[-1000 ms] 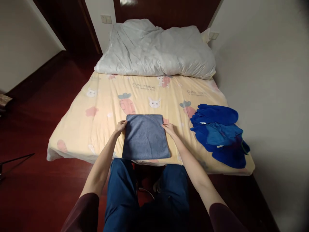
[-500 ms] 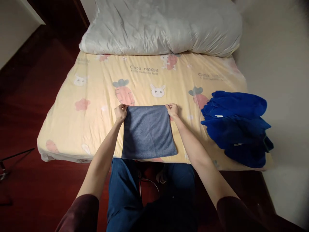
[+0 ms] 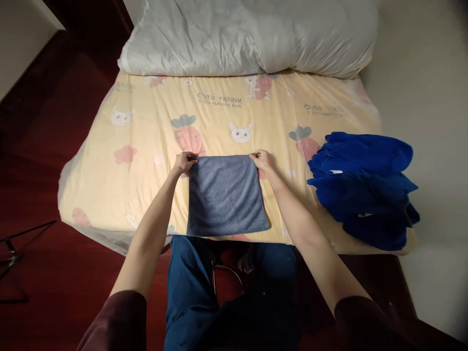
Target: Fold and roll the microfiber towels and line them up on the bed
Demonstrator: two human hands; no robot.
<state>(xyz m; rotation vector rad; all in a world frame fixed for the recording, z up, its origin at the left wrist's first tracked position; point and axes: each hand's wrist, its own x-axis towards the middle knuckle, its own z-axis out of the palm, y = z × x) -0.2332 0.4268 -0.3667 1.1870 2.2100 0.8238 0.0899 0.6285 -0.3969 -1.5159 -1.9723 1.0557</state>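
A grey-blue towel (image 3: pixel 227 197) lies spread in a rough square at the near edge of the bed, with soft wrinkles across it. Its far left corner is pinched by my left hand (image 3: pixel 185 162). At the far right corner, my right hand (image 3: pixel 262 160) grips the cloth between thumb and fingers. The far edge runs nearly straight between the two hands. Beneath the towel is a yellow sheet (image 3: pixel 95 180) printed with rabbits and carrots.
A heap of bright blue cloths (image 3: pixel 365 187) rests on the bed at the right, beside the pale wall (image 3: pixel 431 122). Across the back lies a bulky grey quilt (image 3: pixel 248 36). A thin dark metal stand (image 3: pixel 12 258) is on the red floor (image 3: pixel 47 161) at the left.
Both hands still pinch the towel's far corners. More wrinkles now show across the cloth. The whole view has shifted slightly.
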